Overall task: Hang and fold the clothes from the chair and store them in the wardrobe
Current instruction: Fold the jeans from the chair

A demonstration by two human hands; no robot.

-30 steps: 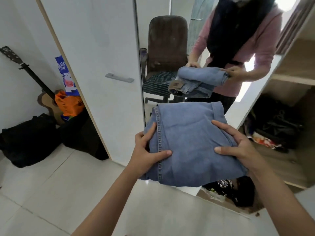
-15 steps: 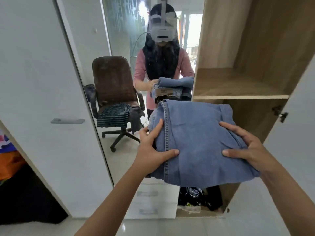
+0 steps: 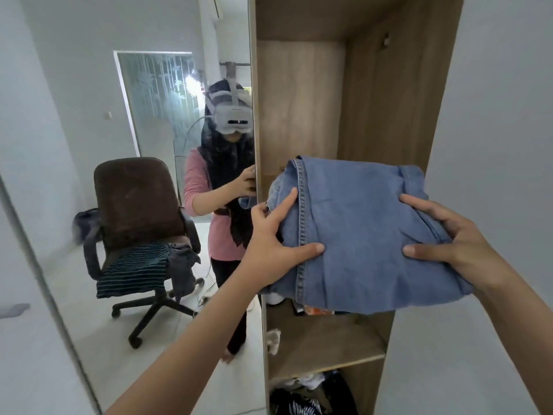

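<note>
Far left I've got a white wardrobe door (image 3: pixel 36 295), handle just at the frame edge. Next to it a mirror panel (image 3: pixel 98 121) reflecting the room: brown office chair (image 3: pixel 137 223) on casters, a striped garment (image 3: pixel 134 269) draped over its seat, a darker grey piece (image 3: pixel 182 266) hanging off the seat's right side. Reflection also shows the person in a pink top with a headset on, arms raised toward the panel edge.

My left hand (image 3: pixel 270 244) clamps the left side of the folded jeans (image 3: pixel 359 238): thumb flat across the top by the stitched seam, index finger stretched up along the fold, the other fingers hidden under the denim. The jeans are a flat folded bundle, held level in the air in front of the open wardrobe compartment (image 3: pixel 302 103), above the wooden shelf (image 3: pixel 326 345) and not touching it. Some small items sit at the back of that shelf under the bundle; can't tell what they are. Below the shelf, a pile of dark and patterned clothes (image 3: pixel 308 396).

My right hand (image 3: pixel 449 238) grips the right edge of the jeans, thumb on top, fingers curled around the thick folded side.

Right of that, a white open door (image 3: pixel 493 115) fills the frame
</note>
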